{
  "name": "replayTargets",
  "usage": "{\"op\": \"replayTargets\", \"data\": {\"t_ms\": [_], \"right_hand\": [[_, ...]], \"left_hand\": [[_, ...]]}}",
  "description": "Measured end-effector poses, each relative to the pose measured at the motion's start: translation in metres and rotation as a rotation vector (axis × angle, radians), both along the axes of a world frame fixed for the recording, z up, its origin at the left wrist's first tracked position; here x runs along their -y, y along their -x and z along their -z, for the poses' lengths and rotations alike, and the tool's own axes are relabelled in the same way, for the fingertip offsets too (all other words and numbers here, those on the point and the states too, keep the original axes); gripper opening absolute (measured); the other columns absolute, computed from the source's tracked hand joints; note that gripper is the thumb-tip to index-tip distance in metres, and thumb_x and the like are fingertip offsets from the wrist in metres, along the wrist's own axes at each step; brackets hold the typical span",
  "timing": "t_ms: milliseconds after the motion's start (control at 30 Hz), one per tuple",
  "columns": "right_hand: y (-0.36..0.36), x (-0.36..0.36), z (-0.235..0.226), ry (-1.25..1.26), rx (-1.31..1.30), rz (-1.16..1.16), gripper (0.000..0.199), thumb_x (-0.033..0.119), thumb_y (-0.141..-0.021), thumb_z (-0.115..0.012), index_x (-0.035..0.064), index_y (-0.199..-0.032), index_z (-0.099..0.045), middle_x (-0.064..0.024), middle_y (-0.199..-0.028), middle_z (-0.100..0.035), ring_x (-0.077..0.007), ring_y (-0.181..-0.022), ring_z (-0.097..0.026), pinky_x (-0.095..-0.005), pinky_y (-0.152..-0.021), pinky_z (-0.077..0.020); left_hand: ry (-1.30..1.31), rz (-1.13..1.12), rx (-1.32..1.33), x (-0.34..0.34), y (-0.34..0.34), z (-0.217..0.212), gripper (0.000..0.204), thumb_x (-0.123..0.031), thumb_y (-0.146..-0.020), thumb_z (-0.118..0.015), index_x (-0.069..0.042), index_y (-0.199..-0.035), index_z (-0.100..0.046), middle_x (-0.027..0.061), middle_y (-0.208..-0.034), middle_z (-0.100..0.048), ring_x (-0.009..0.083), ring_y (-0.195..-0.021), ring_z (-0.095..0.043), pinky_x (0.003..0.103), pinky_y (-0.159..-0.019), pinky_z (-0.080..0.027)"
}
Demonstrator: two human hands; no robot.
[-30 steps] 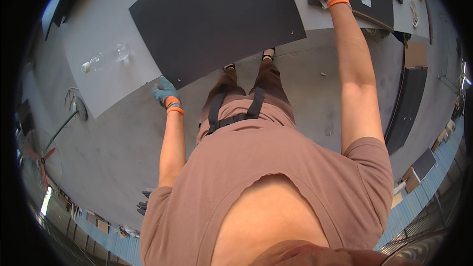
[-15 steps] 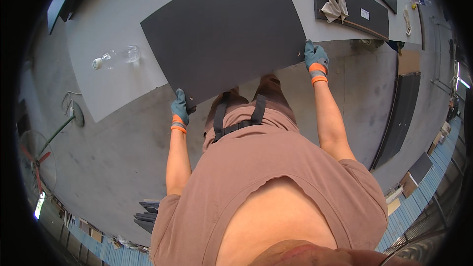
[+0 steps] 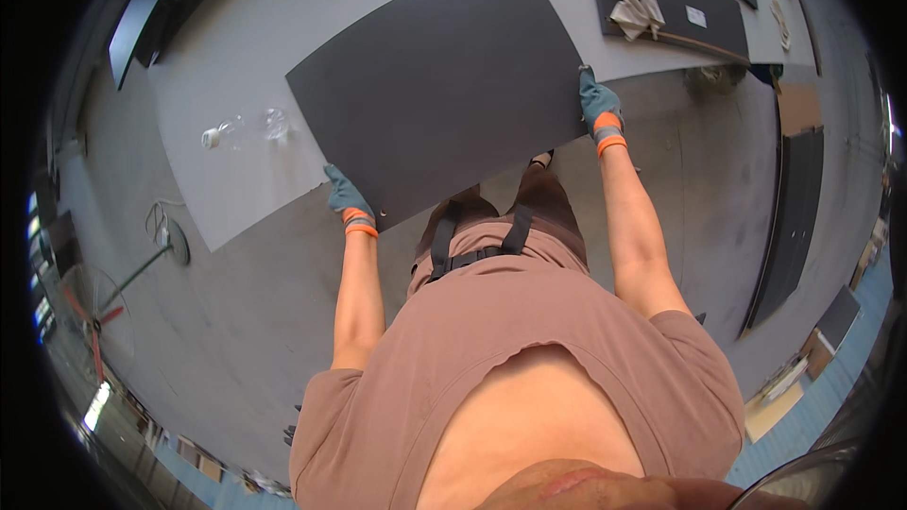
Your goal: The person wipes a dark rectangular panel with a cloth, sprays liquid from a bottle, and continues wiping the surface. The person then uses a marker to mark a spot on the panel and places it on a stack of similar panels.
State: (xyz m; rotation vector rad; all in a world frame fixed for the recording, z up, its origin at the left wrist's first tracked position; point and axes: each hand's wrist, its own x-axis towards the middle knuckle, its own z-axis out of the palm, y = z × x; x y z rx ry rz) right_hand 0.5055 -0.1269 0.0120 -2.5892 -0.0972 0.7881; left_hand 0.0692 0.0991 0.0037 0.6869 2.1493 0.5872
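A large dark grey panel (image 3: 435, 85) lies over the light table in front of me, its near edge reaching past the table edge towards my body. My left hand (image 3: 349, 195), in a blue-grey glove with an orange cuff, grips the panel's left edge close to the near corner. At the opposite edge, my right hand (image 3: 598, 100), gloved alike, holds the near right corner with its thumb along the side. The fingers under the panel are hidden. A small hole shows near the panel's near left corner.
Left of the panel, a clear plastic bottle (image 3: 248, 127) lies on the table (image 3: 236, 198). A dark board (image 3: 704, 26) with a crumpled pale cloth (image 3: 635, 0) on it lies at the far right. Long dark panels (image 3: 794, 217) stand right; a fan (image 3: 95, 324) stands left.
My left hand has shifted farther up the panel's left edge, away from the near corner. The view has moved slightly, and the panel's far edge now shows more fully.
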Motion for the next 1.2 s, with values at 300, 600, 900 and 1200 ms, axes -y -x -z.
{"op": "replayTargets", "data": {"t_ms": [300,600,900,1200], "right_hand": [[-0.021,0.164,-0.075,-0.408,0.07,0.207,0.088,0.078,-0.1,-0.044,-0.0085,-0.099,-0.062,-0.0193,-0.078,-0.053,-0.019,-0.08,-0.044,-0.0416,-0.077,-0.0479],[-0.083,0.429,-0.098,-0.652,0.373,0.935,0.076,0.064,-0.106,-0.049,-0.0052,-0.13,-0.071,-0.0081,-0.114,-0.075,-0.0166,-0.103,-0.065,-0.0298,-0.096,-0.0489],[-0.06,0.56,-0.12,-0.63,0.27,1.416,0.085,0.072,-0.102,-0.049,-0.0071,-0.124,-0.072,-0.0145,-0.115,-0.077,-0.0244,-0.105,-0.068,-0.0353,-0.096,-0.0502],[-0.169,0.696,-0.133,-1.177,0.702,1.522,0.093,0.077,-0.1,-0.045,-0.0043,-0.143,-0.06,-0.0136,-0.142,-0.066,-0.0237,-0.127,-0.062,-0.0331,-0.111,-0.0456]], "left_hand": [[-0.406,0.228,0.122,0.066,-0.089,-0.1,0.075,-0.066,-0.102,-0.057,0.006,-0.095,-0.076,0.0105,-0.088,-0.077,0.0242,-0.076,-0.07,0.035,-0.071,-0.057],[-0.816,0.873,0.508,0.207,-0.31,-0.189,0.063,-0.054,-0.11,-0.051,0.004,-0.114,-0.074,0.0079,-0.101,-0.076,0.0187,-0.087,-0.067,0.036,-0.079,-0.057],[-1.202,1.49,0.519,0.318,-0.5,-0.23,0.047,-0.038,-0.114,-0.051,0.003,-0.122,-0.073,0.0105,-0.11,-0.077,0.0182,-0.086,-0.069,0.034,-0.075,-0.058],[-0.989,1.659,0.95,0.445,-0.718,-0.224,0.045,-0.036,-0.113,-0.053,0.003,-0.119,-0.075,0.0106,-0.098,-0.078,0.0183,-0.079,-0.068,0.034,-0.069,-0.056]]}}
